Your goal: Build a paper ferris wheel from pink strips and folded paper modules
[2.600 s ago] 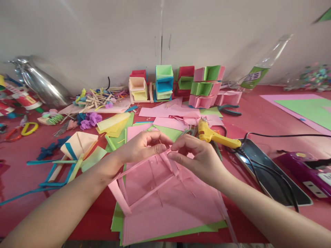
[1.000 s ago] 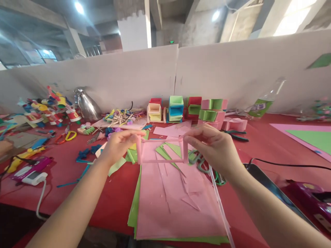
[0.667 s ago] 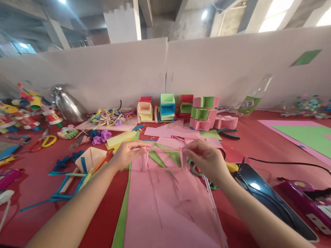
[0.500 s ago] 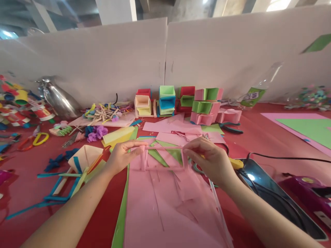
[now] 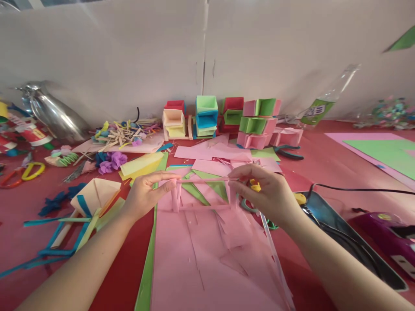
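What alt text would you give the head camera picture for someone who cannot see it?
Two bare hands, left hand and right hand, hold a small pink paper frame by its top corners above pink paper sheets on a red table. Folded paper boxes line the white wall behind.

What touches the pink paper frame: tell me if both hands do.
Touching. The head view shows the left hand and right hand each pinching an upper corner of the pink paper frame.
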A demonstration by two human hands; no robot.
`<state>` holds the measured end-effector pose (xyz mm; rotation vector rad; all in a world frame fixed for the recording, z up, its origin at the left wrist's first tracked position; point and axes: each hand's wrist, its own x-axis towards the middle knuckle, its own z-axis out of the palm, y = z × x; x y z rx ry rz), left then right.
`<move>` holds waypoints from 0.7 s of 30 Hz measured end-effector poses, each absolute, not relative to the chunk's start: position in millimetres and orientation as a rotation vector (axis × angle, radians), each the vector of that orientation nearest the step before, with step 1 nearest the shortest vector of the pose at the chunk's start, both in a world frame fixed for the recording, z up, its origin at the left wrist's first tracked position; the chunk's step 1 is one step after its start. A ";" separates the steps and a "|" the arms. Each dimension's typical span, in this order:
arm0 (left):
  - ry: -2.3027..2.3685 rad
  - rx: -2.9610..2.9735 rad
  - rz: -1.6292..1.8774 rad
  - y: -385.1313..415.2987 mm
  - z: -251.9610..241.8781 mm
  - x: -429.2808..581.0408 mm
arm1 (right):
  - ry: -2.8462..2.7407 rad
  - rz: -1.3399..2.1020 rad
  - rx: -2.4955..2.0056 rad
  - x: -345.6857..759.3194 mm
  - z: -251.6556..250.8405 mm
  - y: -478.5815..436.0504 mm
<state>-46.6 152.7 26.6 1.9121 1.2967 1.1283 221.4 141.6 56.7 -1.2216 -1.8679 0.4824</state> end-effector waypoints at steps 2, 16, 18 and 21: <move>1.308 1.908 1.124 153.8 25.7 -48.0 | -1.867 0.485 -1.206 222.5 57.2 142.7; 1.293 2.550 0.589 112.3 31.4 47.7 | -1.847 0.546 -1.125 221.2 57.6 141.5; 1.345 2.545 0.440 120.7 31.2 66.1 | -1.853 0.536 -1.128 221.2 57.8 140.9; 1.407 2.457 0.316 140.6 30.2 75.8 | -1.849 0.524 -1.153 221.1 58.4 140.8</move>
